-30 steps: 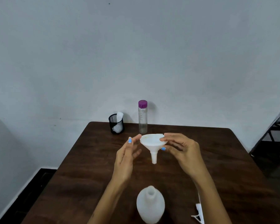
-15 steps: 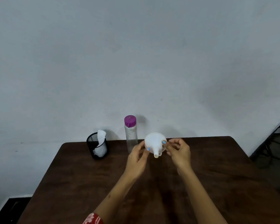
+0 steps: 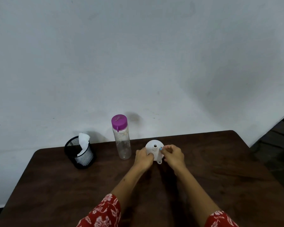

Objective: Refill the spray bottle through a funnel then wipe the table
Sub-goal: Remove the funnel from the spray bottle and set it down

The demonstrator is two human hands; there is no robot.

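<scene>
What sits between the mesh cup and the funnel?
Head view: the clear bottle with the purple cap stands between the mesh cup and the funnel.

both hands (image 3: 143,157) gripping white funnel (image 3: 154,150), spout toward camera, brown table (image 3: 220,169)

Dim, soft light; the bottle (image 3: 121,136) casts a faint shadow on the wall (image 3: 138,54).

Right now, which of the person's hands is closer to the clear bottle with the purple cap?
The left hand. It sits just right of the clear bottle, holding the white funnel; the right hand is on the funnel's far side.
</scene>
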